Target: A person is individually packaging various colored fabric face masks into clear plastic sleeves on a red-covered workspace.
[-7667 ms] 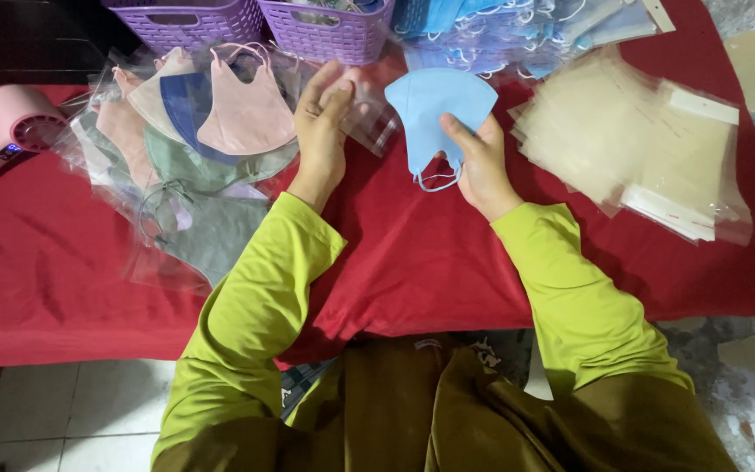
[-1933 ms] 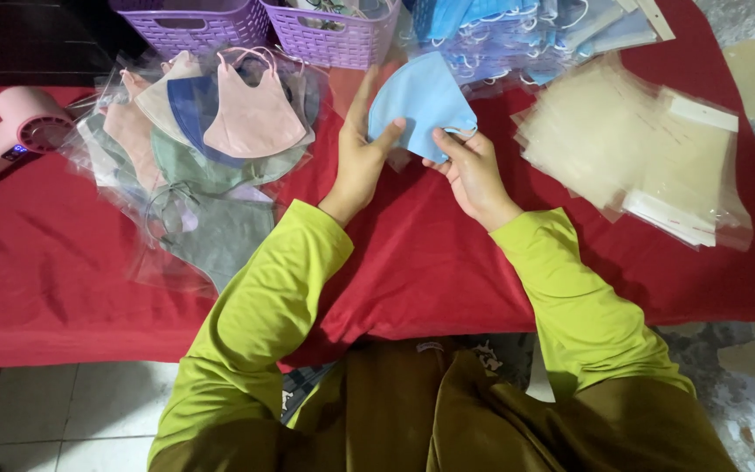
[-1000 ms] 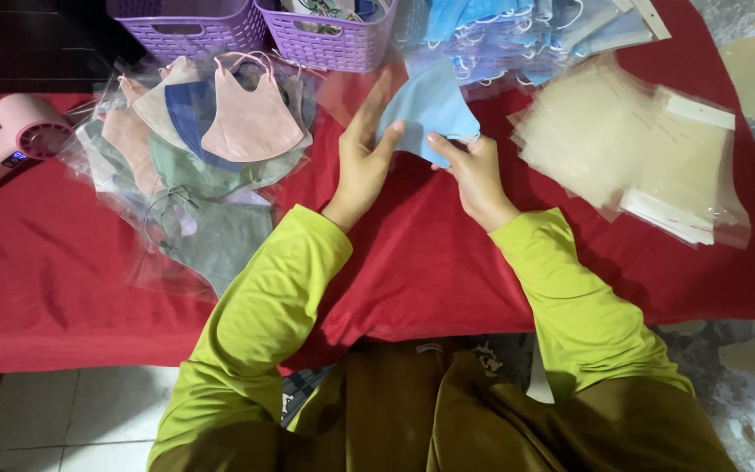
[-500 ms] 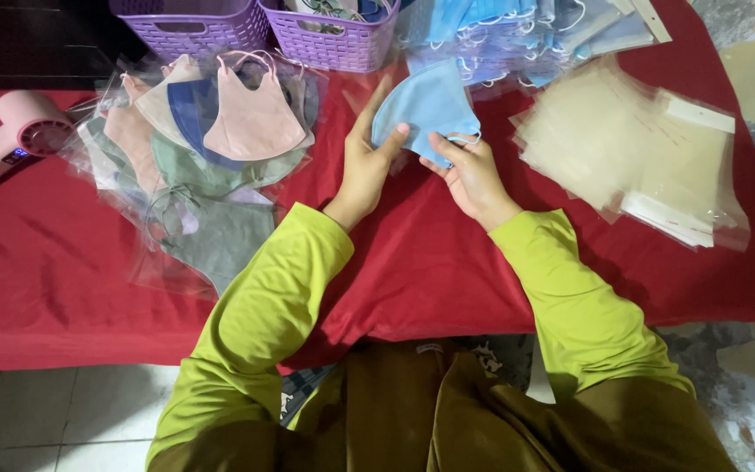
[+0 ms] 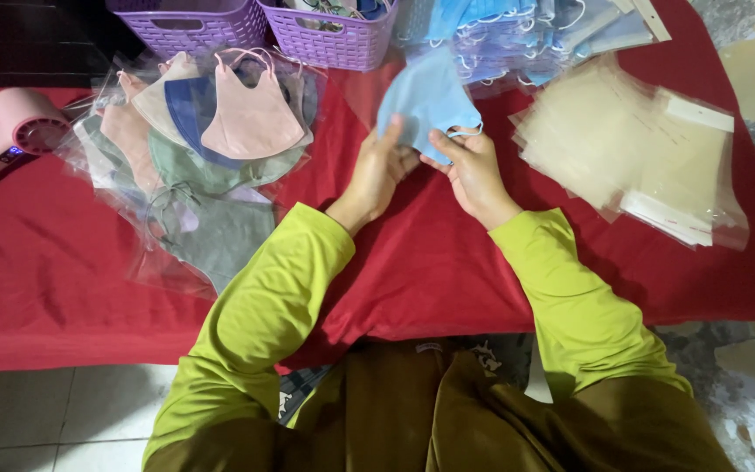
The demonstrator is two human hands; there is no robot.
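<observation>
Head view: the left hand [image 5: 380, 168] and the right hand [image 5: 471, 166] together hold a light blue face mask [image 5: 427, 100] raised a little above the red tablecloth [image 5: 430, 262], at the far middle of the table. The left fingers are closed on the mask's left lower edge, thumb in front; the right fingers pinch its right lower corner, close to the white ear loop [image 5: 465, 133]. The mask is folded in half and stands roughly upright, its long axis running near to far with a slight tilt to the left, the rounded top pointing to the far side and the loop end down toward the person. I judge the packing to be well along but unfinished. To the left lies a pile of bagged masks [image 5: 203, 166] in pink, beige, navy, green and grey, already inside clear sleeves. To the right a stack of empty clear bags [image 5: 631, 149] waits, and at the far edge a heap of loose blue masks [image 5: 517, 31] is not yet bagged. The mask in hand has no sleeve on it that I can make out. Two purple baskets [image 5: 325, 39] stand at the far side, and a pink handheld device [image 5: 19, 131] lies at the far left.
</observation>
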